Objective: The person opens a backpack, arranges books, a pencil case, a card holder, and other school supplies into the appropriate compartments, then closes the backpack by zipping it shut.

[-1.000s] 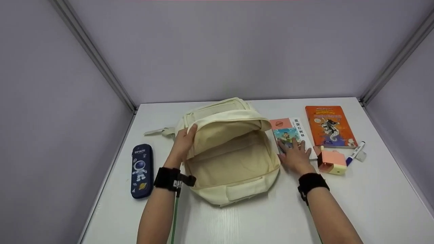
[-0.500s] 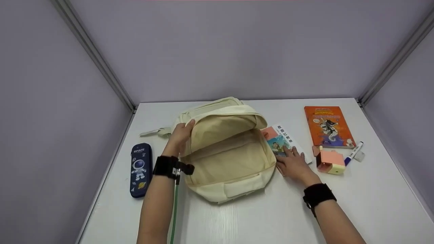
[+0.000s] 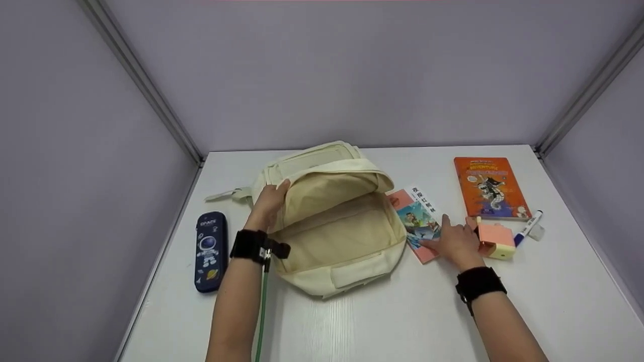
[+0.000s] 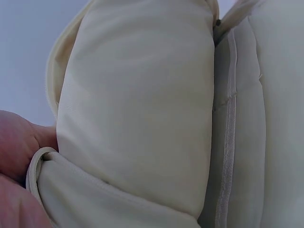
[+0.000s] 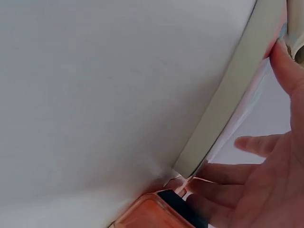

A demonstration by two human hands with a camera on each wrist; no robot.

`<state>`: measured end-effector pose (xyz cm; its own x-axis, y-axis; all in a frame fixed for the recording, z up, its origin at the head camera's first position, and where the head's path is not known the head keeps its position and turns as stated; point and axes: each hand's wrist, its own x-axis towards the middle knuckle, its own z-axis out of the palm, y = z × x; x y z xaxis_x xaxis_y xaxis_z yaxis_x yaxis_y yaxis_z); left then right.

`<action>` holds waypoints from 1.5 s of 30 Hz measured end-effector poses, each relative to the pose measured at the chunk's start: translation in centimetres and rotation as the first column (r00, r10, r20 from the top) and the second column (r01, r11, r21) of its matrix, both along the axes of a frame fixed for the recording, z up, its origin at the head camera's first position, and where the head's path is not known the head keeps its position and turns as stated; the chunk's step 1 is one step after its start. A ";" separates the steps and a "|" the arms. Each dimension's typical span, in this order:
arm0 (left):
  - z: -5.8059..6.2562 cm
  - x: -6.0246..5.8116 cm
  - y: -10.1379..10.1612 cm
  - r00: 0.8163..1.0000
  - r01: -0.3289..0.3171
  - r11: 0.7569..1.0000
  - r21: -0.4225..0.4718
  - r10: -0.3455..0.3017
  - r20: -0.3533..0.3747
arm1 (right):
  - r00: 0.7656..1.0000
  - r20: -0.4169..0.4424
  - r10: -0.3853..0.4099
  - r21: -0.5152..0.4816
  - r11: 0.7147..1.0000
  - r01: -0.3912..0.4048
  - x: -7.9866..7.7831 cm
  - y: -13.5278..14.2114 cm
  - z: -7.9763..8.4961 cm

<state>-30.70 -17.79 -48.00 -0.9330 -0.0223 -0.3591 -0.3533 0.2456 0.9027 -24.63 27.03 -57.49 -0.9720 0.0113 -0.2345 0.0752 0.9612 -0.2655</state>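
A cream backpack (image 3: 342, 246) lies unzipped on the table, its mouth gaping toward me. My left hand (image 3: 269, 205) grips the left edge of its raised flap; the left wrist view shows fingers and thumb at the folded fabric (image 4: 99, 194). Right of the bag, a pink-and-white book (image 3: 415, 218) lies at a slant, one edge against the backpack. At the book's near right corner is my right hand (image 3: 457, 246), thumb touching the cover and the other fingers spread along the edge. In the right wrist view the book's page edge (image 5: 223, 99) shows beside the thumb.
A navy space-themed pencil case (image 3: 210, 251) lies on the left. Close to the right hand sits a pink and cream pencil sharpener (image 3: 495, 239). Behind it are an orange book (image 3: 490, 188), a marker (image 3: 528, 228) and a small pale eraser-like block (image 3: 537, 232).
The pink-and-white book has shifted left and turned against the backpack. My right hand has slid from its cover to its near right corner. The left hand keeps holding the flap; the bag moved slightly left.
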 end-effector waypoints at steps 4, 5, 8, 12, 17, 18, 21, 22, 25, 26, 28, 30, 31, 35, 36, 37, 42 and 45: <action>0.0 0.1 0.1 1.000 -0.003 1.000 -0.015 0.003 -0.011 | 0.996 0.042 -0.075 0.011 0.997 0.075 -0.4 -0.2 0.5; -0.1 0.1 0.2 1.000 -0.002 1.000 -0.018 0.002 -0.013 | 0.994 0.050 -0.096 0.008 0.995 0.096 -0.4 -0.3 0.6; -0.1 0.2 0.4 1.000 -0.002 1.000 -0.014 0.002 -0.008 | 0.982 0.103 -0.157 0.012 0.988 0.157 -0.6 -0.5 0.8; -0.2 0.2 0.6 1.000 -0.005 1.000 -0.001 0.005 0.004 | 0.953 0.201 -0.226 0.007 0.973 0.229 -0.6 -0.5 0.6; -0.3 0.0 0.7 1.000 -0.018 1.000 -0.011 0.018 0.007 | 0.938 0.223 -0.266 -0.015 0.961 0.277 -0.7 -0.5 0.4; -0.3 0.0 0.7 1.000 -0.019 1.000 -0.016 0.019 0.002 | 0.938 0.221 -0.267 -0.017 0.961 0.277 -0.7 -0.5 0.4; -0.4 0.0 0.7 1.000 -0.024 0.999 -0.021 0.023 -0.010 | 0.937 0.223 -0.269 -0.015 0.960 0.279 -0.8 -0.5 0.3; -0.5 0.1 0.7 1.000 -0.025 1.000 -0.019 0.024 -0.014 | 0.936 0.227 -0.270 -0.010 0.960 0.279 -0.8 -0.5 0.4; -0.6 0.3 0.7 0.999 -0.024 1.000 -0.016 0.023 -0.031 | 0.928 0.249 -0.277 0.009 0.959 0.283 -0.9 -0.7 0.6; -0.7 0.3 0.7 0.999 -0.021 1.000 -0.013 0.021 -0.034 | 0.926 0.256 -0.278 0.017 0.959 0.284 -0.9 -0.9 0.7; -0.8 0.4 0.6 0.999 -0.022 1.000 -0.016 0.022 -0.038 | 0.926 0.256 -0.279 0.031 0.959 0.281 -0.8 -1.2 0.9; -0.8 0.4 0.6 0.999 -0.027 0.999 -0.022 0.026 -0.047 | 0.933 0.232 -0.276 0.032 0.961 0.276 -0.7 -1.5 1.1; -0.9 0.4 0.6 0.998 -0.028 0.999 -0.022 0.027 -0.050 | 0.937 0.214 -0.277 0.022 0.960 0.279 -0.5 -1.5 1.1; -0.9 0.6 0.8 0.998 -0.023 0.999 -0.026 0.022 -0.064 | 0.960 0.155 -0.235 -0.082 0.965 0.249 0.2 -0.9 1.7; -0.9 0.6 0.8 0.998 -0.021 0.999 -0.028 0.019 -0.068 | 0.966 0.152 -0.209 -0.141 0.963 0.231 0.4 -0.7 2.0; -0.9 0.7 0.8 0.997 -0.017 0.999 -0.031 0.015 -0.071 | 0.971 0.157 -0.182 -0.212 0.954 0.213 0.6 -0.4 2.2; -0.8 0.8 0.8 0.996 -0.013 0.999 -0.038 0.010 -0.086 | 0.979 0.187 -0.076 -0.587 0.791 0.173 1.8 0.7 3.8; -0.7 0.8 0.9 0.995 -0.020 0.999 -0.034 0.016 -0.095 | 0.981 0.173 -0.089 -0.684 0.706 0.185 2.4 0.8 5.7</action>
